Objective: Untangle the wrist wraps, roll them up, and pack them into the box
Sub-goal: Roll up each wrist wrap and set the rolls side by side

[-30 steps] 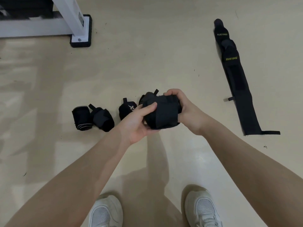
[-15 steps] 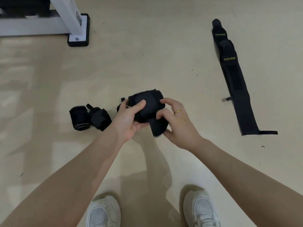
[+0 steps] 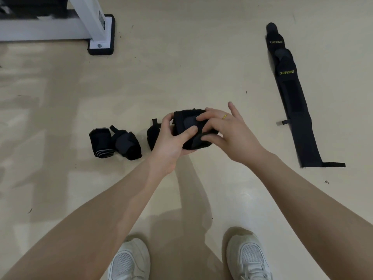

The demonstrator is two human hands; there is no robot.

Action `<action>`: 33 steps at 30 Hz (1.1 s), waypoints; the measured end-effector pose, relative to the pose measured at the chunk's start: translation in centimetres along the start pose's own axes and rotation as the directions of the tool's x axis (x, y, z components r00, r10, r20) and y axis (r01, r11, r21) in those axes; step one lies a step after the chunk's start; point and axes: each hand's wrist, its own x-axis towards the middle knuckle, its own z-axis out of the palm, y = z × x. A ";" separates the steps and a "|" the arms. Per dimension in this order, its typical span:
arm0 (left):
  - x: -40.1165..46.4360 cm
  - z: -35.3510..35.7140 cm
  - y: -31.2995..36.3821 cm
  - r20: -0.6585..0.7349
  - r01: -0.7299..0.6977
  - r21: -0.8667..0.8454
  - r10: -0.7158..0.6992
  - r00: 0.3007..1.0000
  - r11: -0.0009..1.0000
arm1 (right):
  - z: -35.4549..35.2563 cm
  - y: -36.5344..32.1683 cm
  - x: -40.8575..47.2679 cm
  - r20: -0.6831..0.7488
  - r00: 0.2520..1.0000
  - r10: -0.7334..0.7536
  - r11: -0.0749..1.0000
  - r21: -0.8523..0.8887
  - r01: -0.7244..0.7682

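Pale, glossy floor (image 3: 181,73) fills the view, with the wraps scattered across it and no table anywhere.

Start at the grip: the left hand (image 3: 171,142) cradles the rolled wrap (image 3: 187,126) from below and the side, thumb pressed across its front, fingers curled round it. The right hand (image 3: 230,134) comes in from the other side, first fingers pressing the loose tail end down onto the roll while the thumb hooks under the strap; its little finger sticks up free. So both hands have hold of this one roll, held above the floor, and it looks all but closed — my read is that the fastening strip is being pressed home.

Just beyond the left hand, a finished roll (image 3: 154,136) sits on the floor, partly hidden by the knuckles. Further left lie two more rolled wraps, the dark bundle (image 3: 127,145) touching the striped-edge roll (image 3: 101,143).

Well off to the right, long flat wraps (image 3: 290,93) lie stretched out, overlapping at the far end, untangled but not yet rolled.

Tally, then: three rolled and parked, one nearly done in hand, the long ones waiting. No box shows in view at all, so packing seems not to have begun.
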 end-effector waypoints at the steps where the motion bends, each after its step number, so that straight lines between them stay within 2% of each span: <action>1: 0.0 0.1 0.0 0.016 0.014 -0.004 -0.014 1.000 1.000 | 0.1 0.1 0.0 -0.005 0.997 0.077 0.985 0.154 -0.075; 3: 0.0 0.1 0.0 0.047 0.049 -0.022 -0.048 0.998 0.999 | 0.3 0.1 0.1 -0.045 0.987 0.155 0.940 0.315 -0.134; 10: -0.9 -0.2 -0.4 0.141 0.105 0.003 -0.104 0.985 0.995 | 0.9 0.3 -0.3 0.000 0.967 0.256 0.879 0.417 -0.232; 13: -1.2 -0.1 -0.5 0.162 0.133 -0.038 -0.125 0.979 0.990 | 0.4 0.2 -0.5 0.066 0.942 0.330 0.801 0.509 -0.316; 14: -1.2 0.0 -0.4 0.168 0.131 -0.028 -0.124 0.978 0.991 | 0.3 0.2 -0.6 0.139 0.918 0.372 0.709 0.595 -0.378; 16: -1.0 0.1 -0.1 0.181 0.125 -0.004 -0.122 0.976 0.992 | 0.3 0.4 -0.5 0.347 0.802 0.486 0.333 0.775 -0.537; 17: -0.9 0.2 0.0 0.183 0.136 0.007 -0.135 0.974 0.991 | 0.4 0.5 -0.5 0.425 0.739 0.522 0.178 0.793 -0.582; 18: -0.9 0.2 0.2 0.188 0.162 0.019 -0.163 0.969 0.987 | 0.7 0.5 -0.3 0.461 0.694 0.553 0.102 0.789 -0.606; 22: -0.7 0.4 1.2 0.213 0.306 0.096 -0.320 0.923 0.947 | 2.3 0.1 0.0 0.401 0.587 0.703 0.082 0.774 -0.627; 23: -0.6 0.5 1.1 0.185 0.297 0.122 -0.315 0.931 0.947 | 2.9 0.1 0.0 0.388 0.575 0.720 0.083 0.775 -0.626; 27: -0.6 0.9 0.0 0.057 0.224 0.158 -0.236 0.970 0.962 | 3.5 0.0 -0.1 0.481 0.541 0.690 -0.049 0.777 -0.628; 31: -0.8 1.5 -1.4 0.018 0.217 0.134 -0.222 0.975 0.967 | 3.7 0.7 -0.8 0.404 0.489 0.773 0.010 0.763 -0.646; 33: -0.8 1.9 -1.7 0.013 0.204 0.166 -0.209 0.978 0.965 | 3.7 1.2 -1.5 0.444 0.483 0.755 -0.032 0.760 -0.649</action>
